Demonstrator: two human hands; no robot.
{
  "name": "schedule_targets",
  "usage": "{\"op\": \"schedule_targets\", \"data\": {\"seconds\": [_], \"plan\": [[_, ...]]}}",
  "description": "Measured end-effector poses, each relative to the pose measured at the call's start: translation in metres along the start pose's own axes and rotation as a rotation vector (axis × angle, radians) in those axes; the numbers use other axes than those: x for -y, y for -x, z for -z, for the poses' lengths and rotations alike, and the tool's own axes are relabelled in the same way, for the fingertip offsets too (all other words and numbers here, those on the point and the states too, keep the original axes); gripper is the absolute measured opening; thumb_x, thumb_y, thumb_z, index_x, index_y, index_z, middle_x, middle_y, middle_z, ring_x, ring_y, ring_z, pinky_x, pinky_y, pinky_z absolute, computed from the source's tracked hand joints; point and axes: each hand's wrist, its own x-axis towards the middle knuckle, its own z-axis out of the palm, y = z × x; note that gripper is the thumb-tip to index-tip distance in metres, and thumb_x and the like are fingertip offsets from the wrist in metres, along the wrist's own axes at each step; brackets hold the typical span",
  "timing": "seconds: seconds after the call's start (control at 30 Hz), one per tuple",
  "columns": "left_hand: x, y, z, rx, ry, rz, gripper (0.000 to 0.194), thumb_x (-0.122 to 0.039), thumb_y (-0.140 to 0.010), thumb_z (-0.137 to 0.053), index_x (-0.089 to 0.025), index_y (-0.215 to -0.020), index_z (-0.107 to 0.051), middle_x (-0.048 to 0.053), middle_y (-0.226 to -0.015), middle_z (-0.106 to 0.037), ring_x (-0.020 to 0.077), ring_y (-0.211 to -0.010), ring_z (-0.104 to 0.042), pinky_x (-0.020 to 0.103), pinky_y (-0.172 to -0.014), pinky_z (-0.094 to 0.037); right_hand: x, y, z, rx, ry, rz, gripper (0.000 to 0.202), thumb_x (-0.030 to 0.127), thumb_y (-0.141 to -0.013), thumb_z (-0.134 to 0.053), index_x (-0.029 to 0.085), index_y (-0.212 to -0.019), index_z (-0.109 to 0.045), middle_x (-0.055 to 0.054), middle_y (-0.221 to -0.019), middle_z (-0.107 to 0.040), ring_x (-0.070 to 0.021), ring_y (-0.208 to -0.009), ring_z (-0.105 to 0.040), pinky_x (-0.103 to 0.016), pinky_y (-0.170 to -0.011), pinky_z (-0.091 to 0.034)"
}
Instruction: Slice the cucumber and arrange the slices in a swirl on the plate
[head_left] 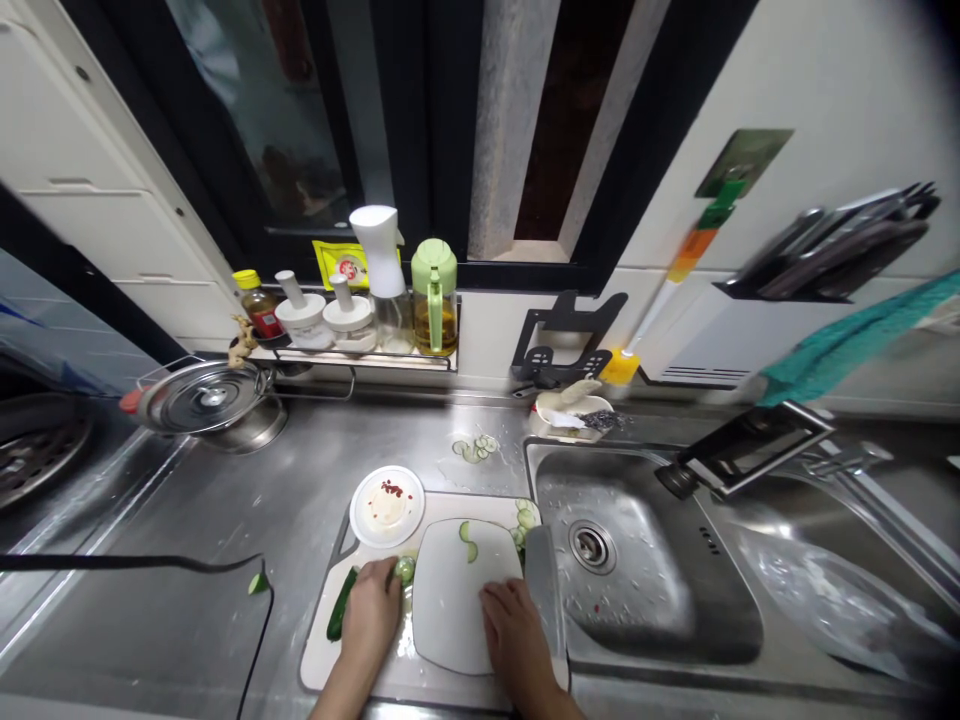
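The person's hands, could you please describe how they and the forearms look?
The left hand and right hand are bare, with no gloves. No sleeve, watch, bracelet or marking shows on the visible forearms; finer details are too small to tell.

Glossy metal sink (pixel 652 600); smooth matt plastic cutting board (pixel 442 690).

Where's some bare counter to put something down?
On the steel between the pot and round plate. The sink beside the cutting board is mostly open too. The board is crowded: cucumber, slices, left hand, right hand.
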Motion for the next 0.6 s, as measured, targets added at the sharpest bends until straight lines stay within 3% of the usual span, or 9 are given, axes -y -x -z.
{"op": "schedule_targets", "data": {"seconds": [0.17,0.3,0.4,0.6], "plan": [[-0.002,0.000,0.001,-0.020,0.037,-0.009,0.029,-0.021,-0.082,-0.045,-0.018,-0.100,-0.067,0.009,-0.104,-0.068,0.0211,-0.097,-0.063,0.029,-0.083,-0.045,0.000,0.002,0.000,-0.018,-0.012,0.013,0.028,0.003,-0.081,-0.049,0.021,-0.093,-0.067,-0.003,-0.097,-0.067,-0.0212,-0.095,-0.051,-0.033,-0.088,-0.042],[-0.002,-0.001,0.003,-0.032,0.071,0.013,0.018,-0.022,-0.080,-0.046,-0.021,-0.080,-0.064,0.005,-0.087,-0.069,0.0190,-0.084,-0.063,0.027,-0.076,-0.045,0.005,0.000,0.004,-0.022,-0.034,0.026,0.027,0.004,-0.082,-0.048,0.021,-0.092,-0.067,-0.003,-0.096,-0.066,-0.0202,-0.094,-0.051,-0.033,-0.090,-0.041],[-0.001,-0.002,0.007,0.007,0.131,0.026,0.016,-0.025,-0.080,-0.047,-0.022,-0.070,-0.059,0.001,-0.074,-0.067,0.0154,-0.070,-0.061,0.024,-0.068,-0.043,0.011,-0.006,0.007,0.007,-0.099,0.023,0.026,0.004,-0.081,-0.048,0.021,-0.090,-0.066,-0.003,-0.093,-0.066,-0.0198,-0.092,-0.052,-0.033,-0.086,-0.042],[-0.011,-0.004,0.014,0.141,0.309,-0.032,0.020,-0.036,-0.078,-0.053,-0.020,-0.074,-0.063,-0.004,-0.061,-0.058,0.0119,-0.060,-0.053,0.020,-0.059,-0.038,0.018,-0.028,0.004,-0.006,-0.269,0.035,0.024,0.009,-0.081,-0.047,0.019,-0.091,-0.066,-0.005,-0.087,-0.067,-0.0210,-0.087,-0.056,-0.038,-0.087,-0.042]]}}
